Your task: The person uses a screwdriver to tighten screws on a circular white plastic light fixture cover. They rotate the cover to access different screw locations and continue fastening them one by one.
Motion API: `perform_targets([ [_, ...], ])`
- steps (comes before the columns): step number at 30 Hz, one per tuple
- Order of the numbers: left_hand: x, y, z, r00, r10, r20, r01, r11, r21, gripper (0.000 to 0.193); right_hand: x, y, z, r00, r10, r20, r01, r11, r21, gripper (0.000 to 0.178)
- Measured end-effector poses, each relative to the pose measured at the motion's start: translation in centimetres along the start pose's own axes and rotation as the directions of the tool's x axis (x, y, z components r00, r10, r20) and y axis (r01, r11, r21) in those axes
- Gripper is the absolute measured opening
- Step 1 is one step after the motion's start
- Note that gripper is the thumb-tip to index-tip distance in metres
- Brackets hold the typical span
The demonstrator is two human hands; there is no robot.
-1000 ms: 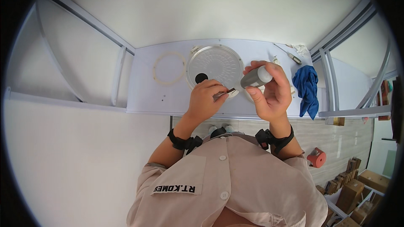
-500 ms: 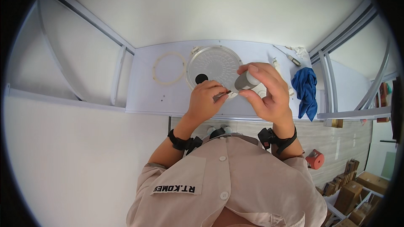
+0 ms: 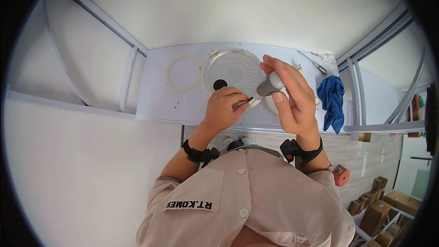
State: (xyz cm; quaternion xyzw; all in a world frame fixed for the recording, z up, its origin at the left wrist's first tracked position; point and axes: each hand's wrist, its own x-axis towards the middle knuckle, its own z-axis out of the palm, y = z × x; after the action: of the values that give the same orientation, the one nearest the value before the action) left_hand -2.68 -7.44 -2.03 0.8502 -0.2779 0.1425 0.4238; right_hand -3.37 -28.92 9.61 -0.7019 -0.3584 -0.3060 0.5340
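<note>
My left hand (image 3: pixel 223 109) is closed in a pinch, with thumb and index finger on a small dark piece (image 3: pixel 250 99) over the near edge of a round disc (image 3: pixel 238 64). The disc has a shiny rim and a radial pattern. In my right hand (image 3: pixel 296 103), a grey cylindrical tool (image 3: pixel 265 88) with a pale rounded end lies tilted between thumb and fingers. Its narrower end points down-left toward the pinched piece; whether they touch, I cannot tell. A flat black round piece (image 3: pixel 220 85) lies at the disc's left side, just beyond my left fingers.
A cream ring (image 3: pixel 168 80) lies left on the white table (image 3: pixel 157 105). At right are a screwdriver (image 3: pixel 321 69), crumpled white material (image 3: pixel 327 58) and a blue cloth (image 3: pixel 331 100). Another pale round part (image 3: pixel 272 105) is partly behind my right hand. Metal frame posts flank the table.
My right thumb has slid up along the grey tool toward its rounded end, and the fingers have straightened somewhat. My left hand has stayed nearly still with its pinch.
</note>
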Motion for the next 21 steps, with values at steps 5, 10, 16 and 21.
perform_targets([
  [5,0.2,-0.1,-0.2,0.998,-0.049,0.042,0.049,0.999,-0.018,0.013,-1.2,1.4,-0.7,0.995,-0.095,-0.008,0.093,0.990,-0.109,0.052],
  [10,0.2,-0.2,-0.1,0.997,-0.066,0.048,0.066,0.998,-0.018,0.013,-0.6,0.8,-0.2,0.999,-0.046,-0.014,0.044,0.990,-0.131,0.053],
  [16,0.2,0.0,-0.2,0.997,-0.068,0.042,0.069,0.998,-0.010,0.013,-0.1,0.8,-0.3,0.998,0.003,0.070,-0.008,0.997,0.079,0.048],
  [21,0.4,0.2,-0.2,0.995,-0.082,0.050,0.083,0.996,-0.017,0.012,-1.2,1.4,-0.1,0.998,-0.037,-0.046,0.031,0.991,-0.130,0.050],
])
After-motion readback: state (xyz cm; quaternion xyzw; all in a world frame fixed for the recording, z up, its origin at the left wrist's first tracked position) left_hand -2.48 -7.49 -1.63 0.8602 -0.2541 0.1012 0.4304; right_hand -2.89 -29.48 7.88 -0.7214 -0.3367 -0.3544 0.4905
